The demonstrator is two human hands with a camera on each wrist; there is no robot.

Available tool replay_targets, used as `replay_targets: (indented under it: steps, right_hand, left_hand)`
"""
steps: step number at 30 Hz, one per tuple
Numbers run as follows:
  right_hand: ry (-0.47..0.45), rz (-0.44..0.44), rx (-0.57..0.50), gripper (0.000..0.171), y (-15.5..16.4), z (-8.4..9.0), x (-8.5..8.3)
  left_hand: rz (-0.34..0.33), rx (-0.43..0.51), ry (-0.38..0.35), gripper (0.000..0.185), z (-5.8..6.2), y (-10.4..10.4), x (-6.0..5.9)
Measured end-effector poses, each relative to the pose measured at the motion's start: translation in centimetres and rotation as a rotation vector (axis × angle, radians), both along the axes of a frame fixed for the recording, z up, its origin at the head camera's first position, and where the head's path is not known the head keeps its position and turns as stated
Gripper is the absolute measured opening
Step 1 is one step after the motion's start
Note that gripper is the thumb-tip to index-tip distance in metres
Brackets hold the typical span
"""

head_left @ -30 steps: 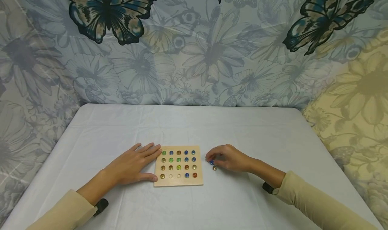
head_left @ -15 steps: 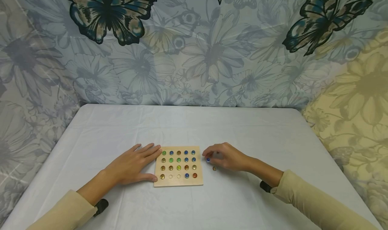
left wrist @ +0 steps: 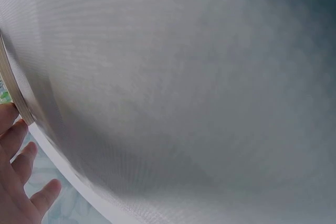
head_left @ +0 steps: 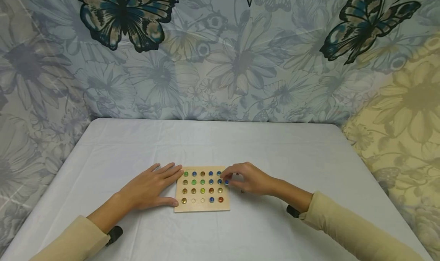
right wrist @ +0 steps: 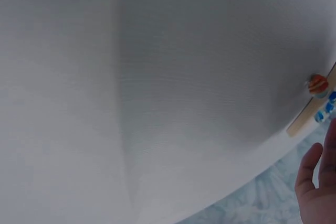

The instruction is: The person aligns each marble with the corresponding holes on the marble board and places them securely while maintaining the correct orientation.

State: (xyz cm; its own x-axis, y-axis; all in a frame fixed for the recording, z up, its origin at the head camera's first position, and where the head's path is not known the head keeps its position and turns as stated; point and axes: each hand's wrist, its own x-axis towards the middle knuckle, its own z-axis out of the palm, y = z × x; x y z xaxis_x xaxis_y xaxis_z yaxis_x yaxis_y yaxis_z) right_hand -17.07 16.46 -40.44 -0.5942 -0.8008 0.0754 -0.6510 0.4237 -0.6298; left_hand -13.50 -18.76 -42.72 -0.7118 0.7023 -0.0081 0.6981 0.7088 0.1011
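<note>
A blue marble (head_left: 226, 182) is pinched in the right hand (head_left: 248, 180) and has been carried left, now over the right edge of the wooden board (head_left: 202, 206); two near-row holes remain unfilled; the left hand (head_left: 150, 187) stays flat against the board's left side, nothing held.

— What is the person wearing?

— Long sleeves in a pale beige, soft-looking cloth, one on each arm. The left sleeve (head_left: 73, 242) ends short of the wrist, and so does the right sleeve (head_left: 347, 230), leaving both forearms bare.

— Anything at the wrists?

— Yes. A small dark device sits under each cuff: the left wrist unit (head_left: 115, 233) is black and rounded, and the right wrist unit (head_left: 293, 211) looks the same.

— Rings, gloves?

— The left hand (head_left: 151, 188) and right hand (head_left: 252, 180) are bare.
</note>
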Motion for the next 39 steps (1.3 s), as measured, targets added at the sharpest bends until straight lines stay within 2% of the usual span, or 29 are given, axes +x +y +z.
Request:
replay_targets:
  steps: [4,15,25,39]
  right_hand:
    - [-0.003,0.024,-0.020,0.026,-1.0,0.1,0.2]
    - [-0.006,0.082,-0.053,0.025,-3.3,0.1,0.7]
    - [-0.075,0.111,-0.018,0.026,-5.3,-0.1,1.1]
    - [-0.060,0.154,0.045,0.027,-6.6,-0.2,1.5]
  left_hand:
    - [-0.004,0.007,0.012,0.092,0.0,0.0,0.0]
    - [0.012,-0.023,-0.023,0.093,0.1,0.0,-0.1]
    - [0.018,-0.018,-0.033,0.093,0.1,0.0,-0.1]
    - [-0.003,0.000,-0.010,0.092,0.0,-0.1,-0.1]
